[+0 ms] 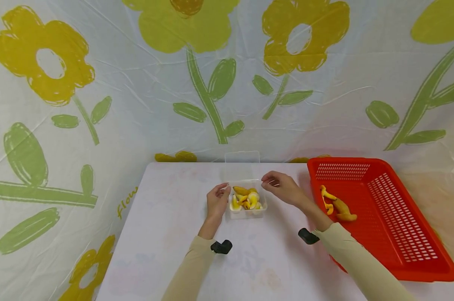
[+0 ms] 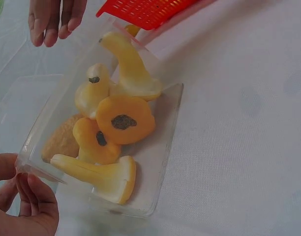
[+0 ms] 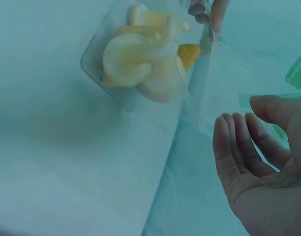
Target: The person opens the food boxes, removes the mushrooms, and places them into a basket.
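A clear plastic box (image 1: 247, 215) stands near the table's far edge, its transparent lid (image 1: 242, 170) lifted at the back. Inside lie several yellow and white mushroom-shaped pieces (image 1: 252, 199); in the left wrist view some, such as an orange piece (image 2: 145, 120), bear dark patches. My left hand (image 1: 216, 203) is at the box's left side, and thumb and fingers pinch its corner in the left wrist view. By the far right corner is my right hand (image 1: 285, 189), fingers slightly bent, apart from the box and holding nothing in the right wrist view.
A red perforated plastic basket (image 1: 369, 238) stands at the right, under the right forearm's outer side. In it lie a thin yellow piece (image 1: 328, 200) and a brownish mushroom-shaped piece (image 1: 341, 209). Behind the white table (image 1: 166, 234) hangs a flower-printed cloth (image 1: 136, 104).
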Available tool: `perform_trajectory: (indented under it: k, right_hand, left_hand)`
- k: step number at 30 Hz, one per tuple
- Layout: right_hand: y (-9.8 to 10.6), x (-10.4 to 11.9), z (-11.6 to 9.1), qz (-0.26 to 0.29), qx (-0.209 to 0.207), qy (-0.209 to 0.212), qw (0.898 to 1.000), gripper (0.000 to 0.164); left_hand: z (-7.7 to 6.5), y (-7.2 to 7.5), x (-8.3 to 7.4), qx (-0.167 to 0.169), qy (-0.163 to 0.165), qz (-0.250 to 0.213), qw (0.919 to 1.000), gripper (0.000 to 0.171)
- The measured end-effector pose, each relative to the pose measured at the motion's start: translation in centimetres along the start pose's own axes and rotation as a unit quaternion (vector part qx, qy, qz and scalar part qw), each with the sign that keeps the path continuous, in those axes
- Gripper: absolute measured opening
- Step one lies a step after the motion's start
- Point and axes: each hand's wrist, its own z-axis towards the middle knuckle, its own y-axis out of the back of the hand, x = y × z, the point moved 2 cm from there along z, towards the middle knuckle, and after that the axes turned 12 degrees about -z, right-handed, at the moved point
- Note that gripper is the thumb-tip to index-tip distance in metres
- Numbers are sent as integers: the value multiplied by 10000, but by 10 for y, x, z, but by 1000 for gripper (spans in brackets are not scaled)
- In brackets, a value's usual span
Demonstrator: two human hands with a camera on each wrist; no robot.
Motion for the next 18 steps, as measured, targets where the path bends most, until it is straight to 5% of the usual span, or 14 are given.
perform_trajectory:
  k: [18]
  right_hand:
    - [-41,11,22,-550,539,671,9948,16]
  left_hand:
    - [2,1,2,47,-79,-157,9998,28]
